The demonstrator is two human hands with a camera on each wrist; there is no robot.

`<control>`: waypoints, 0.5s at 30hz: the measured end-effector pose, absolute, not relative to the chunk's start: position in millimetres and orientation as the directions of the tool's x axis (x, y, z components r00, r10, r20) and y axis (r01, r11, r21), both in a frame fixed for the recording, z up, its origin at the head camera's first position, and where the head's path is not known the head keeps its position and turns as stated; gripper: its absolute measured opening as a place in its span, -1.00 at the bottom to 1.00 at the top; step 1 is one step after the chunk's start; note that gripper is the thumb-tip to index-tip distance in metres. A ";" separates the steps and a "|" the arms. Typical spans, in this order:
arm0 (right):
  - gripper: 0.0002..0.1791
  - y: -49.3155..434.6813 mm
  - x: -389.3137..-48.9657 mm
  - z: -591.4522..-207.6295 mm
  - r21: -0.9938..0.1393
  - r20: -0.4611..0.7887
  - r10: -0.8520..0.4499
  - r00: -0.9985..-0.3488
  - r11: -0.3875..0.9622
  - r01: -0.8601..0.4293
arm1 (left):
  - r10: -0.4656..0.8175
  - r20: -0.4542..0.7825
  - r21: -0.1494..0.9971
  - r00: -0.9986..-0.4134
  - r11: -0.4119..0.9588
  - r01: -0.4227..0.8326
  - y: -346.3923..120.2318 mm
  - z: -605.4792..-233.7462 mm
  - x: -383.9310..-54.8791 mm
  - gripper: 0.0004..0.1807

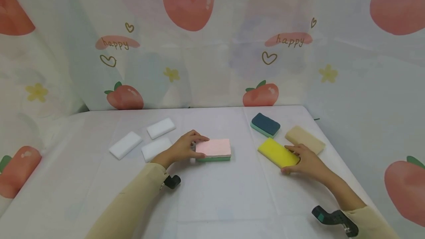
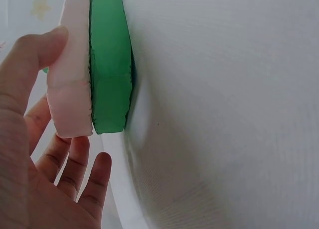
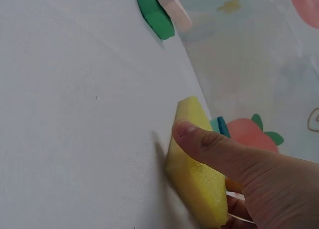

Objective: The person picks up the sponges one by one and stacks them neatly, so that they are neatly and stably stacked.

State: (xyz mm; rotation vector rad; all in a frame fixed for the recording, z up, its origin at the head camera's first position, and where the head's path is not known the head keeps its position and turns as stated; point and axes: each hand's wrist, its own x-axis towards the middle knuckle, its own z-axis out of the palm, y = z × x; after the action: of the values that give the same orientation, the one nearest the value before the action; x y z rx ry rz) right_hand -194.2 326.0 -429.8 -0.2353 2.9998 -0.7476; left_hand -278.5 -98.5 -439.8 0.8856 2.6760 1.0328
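A pink sponge lies flat on top of a green sponge in the middle of the table. My left hand pinches the pink sponge at its left end, thumb on the near side and fingers at the far side. In the left wrist view, the green sponge shows directly beneath the pink sponge. At the right, my right hand grips a yellow sponge by its right end. The thumb presses one long edge of the yellow sponge in the right wrist view; the fingers behind are partly hidden.
Three white sponges lie at the left, one partly behind my left hand. A dark blue and green sponge lies at the back right, with a beige sponge beside it. A patterned curtain hangs behind the white table.
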 end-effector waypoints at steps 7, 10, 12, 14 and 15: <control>0.05 327.1 -192.7 -434.7 -0.465 -0.001 -0.132 -0.991 0.878 -0.116 | 0.574 0.083 0.653 -0.814 0.586 0.480 -98.9 -443.2 -280.1 -0.39; 0.04 326.7 -191.6 -436.2 -0.466 0.013 -0.132 -0.991 0.876 -0.123 | 0.574 0.080 0.652 -0.815 0.588 0.478 -99.1 -444.4 -281.0 -0.39; 0.03 326.2 -191.1 -437.2 -0.471 0.021 -0.133 -0.991 0.873 -0.127 | 0.574 0.081 0.649 -0.815 0.590 0.480 -99.4 -445.0 -281.5 -0.39; 0.02 325.5 -190.9 -438.1 -0.477 0.026 -0.130 -0.991 0.870 -0.127 | 0.574 0.082 0.649 -0.815 0.590 0.480 -99.7 -444.9 -281.6 -0.39; 0.02 325.3 -191.0 -438.5 -0.477 0.028 -0.128 -0.991 0.870 -0.126 | 0.573 0.081 0.648 -0.815 0.591 0.480 -99.9 -444.8 -281.6 -0.39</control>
State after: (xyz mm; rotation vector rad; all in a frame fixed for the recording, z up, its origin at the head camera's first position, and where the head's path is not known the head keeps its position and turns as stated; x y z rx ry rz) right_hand -191.0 325.3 -438.5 -0.2064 3.0338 -0.7726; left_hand -281.6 -99.9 -444.8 0.8923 2.6792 1.0282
